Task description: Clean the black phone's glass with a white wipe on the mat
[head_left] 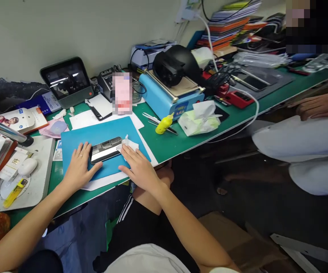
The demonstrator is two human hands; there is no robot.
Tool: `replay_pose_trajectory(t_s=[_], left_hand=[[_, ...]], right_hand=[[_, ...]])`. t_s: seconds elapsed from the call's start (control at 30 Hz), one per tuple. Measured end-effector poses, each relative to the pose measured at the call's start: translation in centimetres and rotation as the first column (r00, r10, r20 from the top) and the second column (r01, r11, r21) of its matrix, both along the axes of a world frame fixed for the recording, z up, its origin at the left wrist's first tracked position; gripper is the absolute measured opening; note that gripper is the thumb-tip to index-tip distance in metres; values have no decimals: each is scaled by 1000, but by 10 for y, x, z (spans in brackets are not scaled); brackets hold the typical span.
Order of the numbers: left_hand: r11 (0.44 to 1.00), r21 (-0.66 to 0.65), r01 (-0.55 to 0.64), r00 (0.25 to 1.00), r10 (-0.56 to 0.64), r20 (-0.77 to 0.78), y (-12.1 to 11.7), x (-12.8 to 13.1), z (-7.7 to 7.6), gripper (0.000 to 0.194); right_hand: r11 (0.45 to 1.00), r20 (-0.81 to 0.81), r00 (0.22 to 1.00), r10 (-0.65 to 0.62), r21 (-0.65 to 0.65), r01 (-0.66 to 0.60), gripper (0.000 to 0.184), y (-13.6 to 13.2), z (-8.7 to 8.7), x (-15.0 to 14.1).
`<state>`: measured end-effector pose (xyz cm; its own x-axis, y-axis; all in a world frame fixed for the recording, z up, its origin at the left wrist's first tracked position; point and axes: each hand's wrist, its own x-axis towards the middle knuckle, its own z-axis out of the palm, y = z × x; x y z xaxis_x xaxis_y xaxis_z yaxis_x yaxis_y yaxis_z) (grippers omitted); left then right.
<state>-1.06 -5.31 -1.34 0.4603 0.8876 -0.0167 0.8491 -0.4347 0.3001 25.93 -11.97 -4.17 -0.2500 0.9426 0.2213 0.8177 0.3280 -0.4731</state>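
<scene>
A phone point(106, 149) lies flat on a blue mat point(101, 132) on the green bench. My left hand point(79, 167) rests flat on the mat with fingers spread, touching the phone's left end. My right hand point(137, 167) presses a small white wipe point(129, 143) against the phone's right end with its fingers together. A ring shows on my left hand.
A blue heating plate machine point(166, 98) stands behind the mat, with tweezers point(158, 122), a yellow bottle point(164, 124) and a tissue pack point(199, 120) beside it. A small monitor point(66, 80) is at the back left. Another person's hand point(320, 106) and white clothing are at the right.
</scene>
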Motion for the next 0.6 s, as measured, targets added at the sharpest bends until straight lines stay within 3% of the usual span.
replay_pose_trajectory(t_s=[0.23,0.47,0.6], left_hand=[[994,106,24,1000,-24,-4,6,1,1,86],[991,127,35,999,-30,-43,9,0,11,84],[987,155,28,1000,-25,-18,8,0,11,78]], right_hand=[[998,74,996,43,-41,-40,64,4,15,0],[997,66,995,73,-45,-70,55,32,19,-1],[999,60,997,49,-14,-48,52,10,17,-7]])
